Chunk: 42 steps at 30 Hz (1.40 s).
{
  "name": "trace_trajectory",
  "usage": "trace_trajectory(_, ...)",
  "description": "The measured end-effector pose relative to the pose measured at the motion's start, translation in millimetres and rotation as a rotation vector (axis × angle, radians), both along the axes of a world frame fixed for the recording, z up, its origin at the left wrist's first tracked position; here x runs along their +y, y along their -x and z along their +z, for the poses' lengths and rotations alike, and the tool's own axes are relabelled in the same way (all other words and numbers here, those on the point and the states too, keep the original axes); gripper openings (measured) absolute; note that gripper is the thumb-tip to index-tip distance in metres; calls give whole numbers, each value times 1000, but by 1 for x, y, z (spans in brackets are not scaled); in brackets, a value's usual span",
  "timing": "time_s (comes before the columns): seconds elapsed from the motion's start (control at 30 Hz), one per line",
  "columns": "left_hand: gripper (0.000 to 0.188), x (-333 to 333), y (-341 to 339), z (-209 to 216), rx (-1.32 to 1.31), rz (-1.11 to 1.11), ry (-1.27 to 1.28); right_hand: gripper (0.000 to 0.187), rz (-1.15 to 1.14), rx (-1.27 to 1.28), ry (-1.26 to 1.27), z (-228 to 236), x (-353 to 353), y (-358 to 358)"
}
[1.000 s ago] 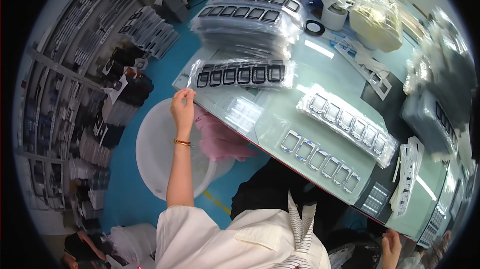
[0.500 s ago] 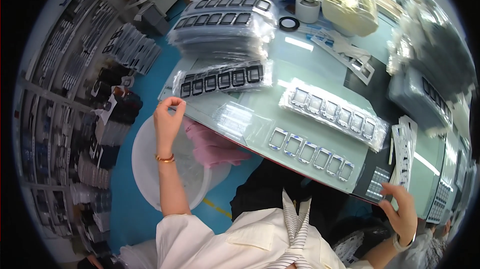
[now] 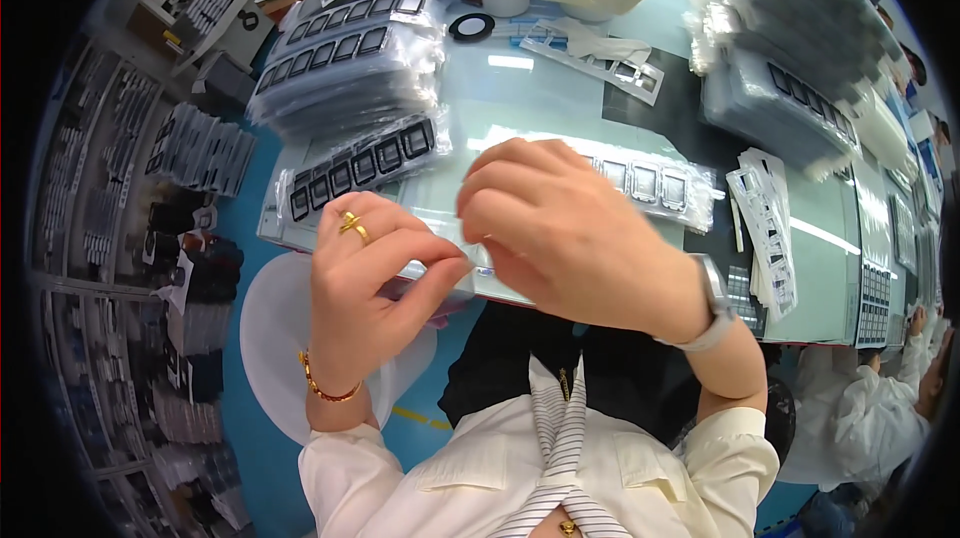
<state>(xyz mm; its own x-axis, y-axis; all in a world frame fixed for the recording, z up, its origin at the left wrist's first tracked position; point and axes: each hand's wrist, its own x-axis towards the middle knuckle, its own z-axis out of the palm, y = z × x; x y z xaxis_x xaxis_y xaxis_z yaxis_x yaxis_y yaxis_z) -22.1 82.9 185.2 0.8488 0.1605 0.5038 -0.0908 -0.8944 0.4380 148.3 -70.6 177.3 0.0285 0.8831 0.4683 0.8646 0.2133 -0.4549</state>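
Observation:
My left hand (image 3: 372, 288) is up close over the table's front edge, thumb and forefinger pinched together. Anything between those fingertips is too small to make out. Beside it, my right hand (image 3: 565, 238) reaches across from the right with its fingers curled; their tips are partly hidden. Behind my right hand lies a clear plastic tray of white-edged rectangular frames (image 3: 645, 181), its left part covered. The hand and wrist also hide most of the glass near the front edge. A clear tray of black rectangular frames (image 3: 360, 170) lies beyond my left hand.
A tall stack of bagged trays (image 3: 345, 88) stands back left, another (image 3: 780, 98) at right. White strips (image 3: 765, 238) lie right of my right hand. A black tape roll (image 3: 472, 28) is at the back. A white bin (image 3: 262, 338) stands below left; a co-worker's sleeve (image 3: 870, 418) shows at right.
My hands have come together from opposite sides to the middle front of the table. My right hand now covers the row of small blue-and-white frames. The whole view has shifted.

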Motion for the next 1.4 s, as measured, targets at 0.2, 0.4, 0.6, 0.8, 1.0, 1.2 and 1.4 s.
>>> trace_trajectory(0.2, 15, 22, 0, -103, 17, 181, 275, 24, -80, 131, -95, 14, -46, -35)
trace_trajectory(0.4, 33, 13, 8, -185, 239, 230, 109, 24, -196, 249, -4, -2, -86, -54)
trace_trajectory(0.6, 34, 12, 9, -193, 241, 231, 113, 21, -282, 367, 25, -11, -117, -60)
trace_trajectory(0.8, 33, 16, 11, -192, 243, 215, 129, 19, -339, 426, 109, -26, -139, -64)
trace_trajectory(1.0, 27, 17, 7, -193, 206, 218, 150, 21, -425, 389, 242, -73, -162, -68)
trace_trajectory(1.2, 24, -15, -9, -181, 123, 155, 171, 37, -612, 80, 148, -99, -158, -45)
trace_trajectory(1.4, 52, -85, -57, -184, 303, -74, -66, 61, -521, 124, 119, -167, -87, 23)
